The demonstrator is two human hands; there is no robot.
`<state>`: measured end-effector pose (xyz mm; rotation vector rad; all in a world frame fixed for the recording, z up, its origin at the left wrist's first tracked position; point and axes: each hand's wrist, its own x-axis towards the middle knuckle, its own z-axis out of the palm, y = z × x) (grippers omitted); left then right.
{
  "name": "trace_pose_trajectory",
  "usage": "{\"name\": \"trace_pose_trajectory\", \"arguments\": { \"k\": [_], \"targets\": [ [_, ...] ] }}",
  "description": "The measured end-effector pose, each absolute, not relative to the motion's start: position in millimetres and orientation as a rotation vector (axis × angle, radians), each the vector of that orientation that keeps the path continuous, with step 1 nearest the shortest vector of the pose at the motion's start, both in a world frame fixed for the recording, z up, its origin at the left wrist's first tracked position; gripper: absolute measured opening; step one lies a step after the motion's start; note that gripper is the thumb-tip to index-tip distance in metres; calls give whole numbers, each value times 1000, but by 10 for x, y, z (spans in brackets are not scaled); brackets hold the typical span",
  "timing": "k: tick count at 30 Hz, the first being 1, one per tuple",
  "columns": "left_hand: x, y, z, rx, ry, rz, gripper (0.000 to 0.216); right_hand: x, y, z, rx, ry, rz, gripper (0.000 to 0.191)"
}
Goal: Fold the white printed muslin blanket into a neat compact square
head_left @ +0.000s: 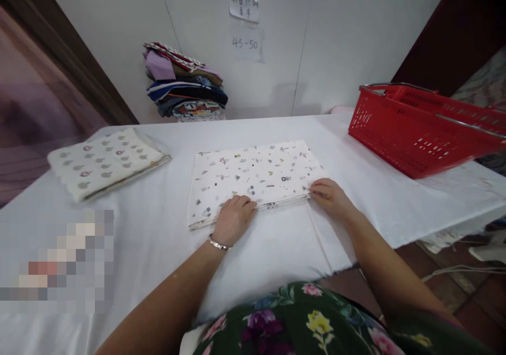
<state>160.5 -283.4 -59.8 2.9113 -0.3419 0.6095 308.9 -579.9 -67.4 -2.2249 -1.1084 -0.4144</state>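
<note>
A white folded cloth (256, 173) with small printed plants and figures lies flat on the white-covered table in front of me. At its near edge, left of the middle, my left hand (234, 219) is closed on the folded layers, fingers on top; a silver bracelet circles the wrist. My right hand (332, 199) pinches the near right corner between thumb and fingers. The layers show along the near edge, which slants up to the right. Off to the left lies another folded cloth (108, 160), cream with grey-green and red fruit-like prints, apart from both hands.
A red plastic basket (399, 133) with metal handles stands at the table's right side. Behind the far edge, a stack of folded fabrics (185, 83) rests against the wall. Paper signs (245, 7) hang above. The near-left part of the tablecloth (158, 249) is partly blurred by blocks.
</note>
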Motion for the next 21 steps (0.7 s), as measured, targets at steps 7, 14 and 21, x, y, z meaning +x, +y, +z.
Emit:
{"name": "trace_pose_trajectory", "arguments": {
  "k": [7, 14, 21],
  "targets": [
    [1604, -2831, -594, 2869, -322, 592, 19, 3084, -5765, -649, -2274, -1162, -431, 18],
    [1606, -2828, -590, 2882, -324, 586, 18, 3057, -5874, -642, -2294, -1209, -470, 18],
    [1608, -2830, -589, 2885, -310, 574, 17, 3065, -5867, -694, -2337, -1213, -497, 18]
  ]
}}
